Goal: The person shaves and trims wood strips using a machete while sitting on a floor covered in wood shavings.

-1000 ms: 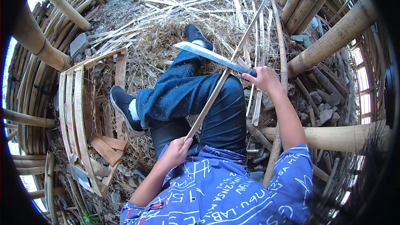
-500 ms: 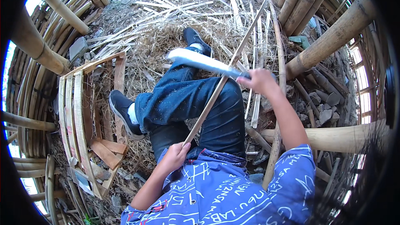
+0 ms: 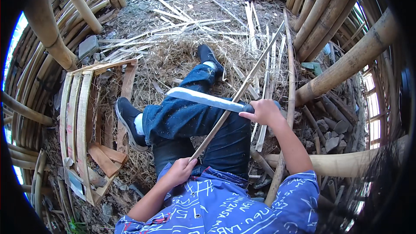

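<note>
Left hand [image 3: 181, 171] grips the strip [image 3: 245, 84] slanting forward-right, perhaps upward.

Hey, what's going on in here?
A person seated on the ground is handling a long thin strip and a large knife. The left hand grips the strip's near end by the waist; the right hand holds the knife by its handle. The blade crosses the strip over the bent leg, though I can't tell whether it is biting in. A slatted wooden crate sits to the left.
</note>
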Demonstrator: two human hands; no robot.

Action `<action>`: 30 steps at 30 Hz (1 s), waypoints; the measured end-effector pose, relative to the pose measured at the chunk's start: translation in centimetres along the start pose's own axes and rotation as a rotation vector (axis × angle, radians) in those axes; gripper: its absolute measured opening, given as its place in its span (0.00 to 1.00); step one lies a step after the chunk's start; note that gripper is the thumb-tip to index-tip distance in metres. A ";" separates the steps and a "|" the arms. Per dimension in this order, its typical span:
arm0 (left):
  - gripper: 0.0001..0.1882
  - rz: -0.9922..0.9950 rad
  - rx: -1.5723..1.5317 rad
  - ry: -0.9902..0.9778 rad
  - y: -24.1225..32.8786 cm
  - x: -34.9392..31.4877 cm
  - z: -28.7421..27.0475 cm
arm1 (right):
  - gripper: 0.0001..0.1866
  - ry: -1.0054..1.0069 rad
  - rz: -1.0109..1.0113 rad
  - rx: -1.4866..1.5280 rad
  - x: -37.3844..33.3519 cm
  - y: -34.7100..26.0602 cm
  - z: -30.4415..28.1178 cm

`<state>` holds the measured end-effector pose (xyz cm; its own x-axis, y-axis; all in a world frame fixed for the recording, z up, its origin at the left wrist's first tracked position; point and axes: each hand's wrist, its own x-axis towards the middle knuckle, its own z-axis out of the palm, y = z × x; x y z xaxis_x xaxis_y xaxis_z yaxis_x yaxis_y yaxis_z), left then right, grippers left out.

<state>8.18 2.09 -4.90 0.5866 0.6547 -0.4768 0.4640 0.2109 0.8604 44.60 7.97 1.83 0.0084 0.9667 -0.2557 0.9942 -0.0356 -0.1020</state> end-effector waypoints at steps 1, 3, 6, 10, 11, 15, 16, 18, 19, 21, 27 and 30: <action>0.19 0.002 -0.008 0.004 0.6 -0.4 -0.2 | 0.39 0.025 0.002 -0.034 0.3 0.6 -0.5; 0.20 -0.047 0.003 0.002 1.5 -1.0 -0.6 | 0.37 0.113 0.053 -0.012 1.2 3.5 -0.5; 0.20 0.059 0.038 0.016 1.6 0.4 -0.4 | 0.35 0.118 0.238 0.153 2.8 6.1 0.3; 0.20 0.044 -0.019 -0.024 0.7 0.7 -0.1 | 0.33 0.223 0.233 0.122 2.6 4.5 2.0; 0.20 0.045 -0.033 -0.011 0.5 0.7 -0.1 | 0.33 0.220 0.218 0.113 2.9 4.7 1.9; 0.20 0.085 0.008 0.001 1.1 0.5 -0.9 | 0.33 0.237 0.255 0.227 2.9 5.7 3.3; 0.19 0.081 -0.009 -0.007 1.3 0.2 -1.2 | 0.34 0.253 0.248 0.263 2.7 5.3 3.3; 0.17 0.077 -0.034 -0.010 1.0 -0.2 -1.9 | 0.35 0.281 0.244 0.272 2.4 4.6 3.4; 0.17 0.054 -0.015 -0.025 0.9 -0.4 -2.5 | 0.35 0.273 0.242 0.270 2.2 4.4 3.5; 0.18 0.024 0.015 -0.031 1.3 -1.1 -3.5 | 0.35 0.289 0.295 0.203 1.6 3.9 3.3; 0.16 -0.121 0.178 -0.257 3.3 -4.4 -7.6 | 0.34 0.282 0.285 0.208 0.9 3.2 3.6; 0.15 -0.232 0.062 -0.306 4.0 -5.6 -8.3 | 0.34 0.304 0.297 0.221 0.9 2.4 3.6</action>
<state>1.28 5.29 2.74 0.6277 0.3463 -0.6972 0.6414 0.2775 0.7153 46.61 7.81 -2.15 0.3523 0.9358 -0.0149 0.8976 -0.3424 -0.2777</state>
